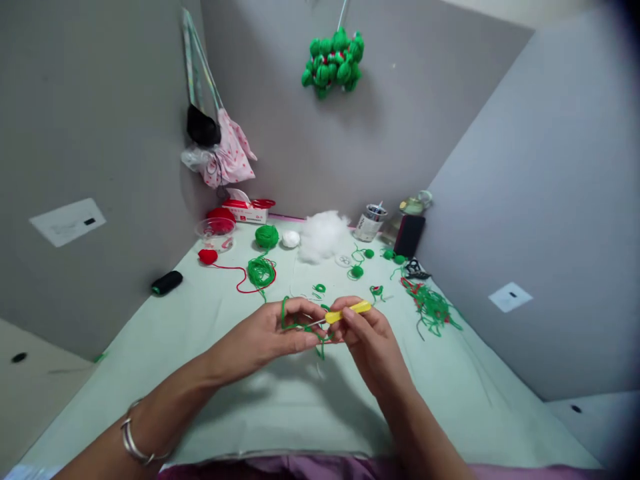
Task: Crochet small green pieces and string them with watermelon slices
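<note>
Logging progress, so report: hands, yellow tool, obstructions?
Right hand grips yellow tool, shaft toward left hand. Left holds green yarn. Nothing seen blocking either hand.

Yellow hook handle (pixel 358 308), green yarn (pixel 283 313), pink bag (pixel 233 150) with red dots.

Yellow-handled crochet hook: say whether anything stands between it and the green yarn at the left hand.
Nothing visible does: the right hand holds the yellow-handled crochet hook, and its shaft lies right by the green yarn.
</note>
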Demonstrator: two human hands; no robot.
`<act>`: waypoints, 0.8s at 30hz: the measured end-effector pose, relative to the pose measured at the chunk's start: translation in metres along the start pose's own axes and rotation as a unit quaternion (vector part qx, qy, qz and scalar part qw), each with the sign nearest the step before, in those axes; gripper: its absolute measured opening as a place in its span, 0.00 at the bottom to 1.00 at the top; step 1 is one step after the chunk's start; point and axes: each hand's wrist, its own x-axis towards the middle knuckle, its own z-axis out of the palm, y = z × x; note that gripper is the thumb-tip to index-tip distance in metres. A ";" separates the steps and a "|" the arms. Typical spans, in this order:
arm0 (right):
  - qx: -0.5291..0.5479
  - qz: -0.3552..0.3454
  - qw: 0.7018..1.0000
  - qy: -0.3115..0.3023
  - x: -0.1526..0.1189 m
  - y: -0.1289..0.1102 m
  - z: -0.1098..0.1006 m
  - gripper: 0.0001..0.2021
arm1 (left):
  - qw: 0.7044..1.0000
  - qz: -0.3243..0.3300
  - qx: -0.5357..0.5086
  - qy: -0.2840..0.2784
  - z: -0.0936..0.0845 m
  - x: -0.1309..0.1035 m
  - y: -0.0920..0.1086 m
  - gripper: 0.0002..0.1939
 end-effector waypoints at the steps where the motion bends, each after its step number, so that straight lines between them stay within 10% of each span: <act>1: 0.015 -0.015 1.000 0.006 -0.008 0.000 0.003 0.13 | 1.000 0.005 -0.009 0.001 0.005 -0.006 0.004 0.13; 9: 0.054 -0.092 0.988 0.110 -0.037 0.012 0.014 0.12 | 0.995 0.011 -0.067 0.077 0.026 -0.028 -0.006 0.16; 24: 0.035 -0.121 0.984 0.127 -0.041 0.028 0.012 0.10 | 0.948 -0.004 -0.286 0.142 0.036 -0.019 -0.024 0.12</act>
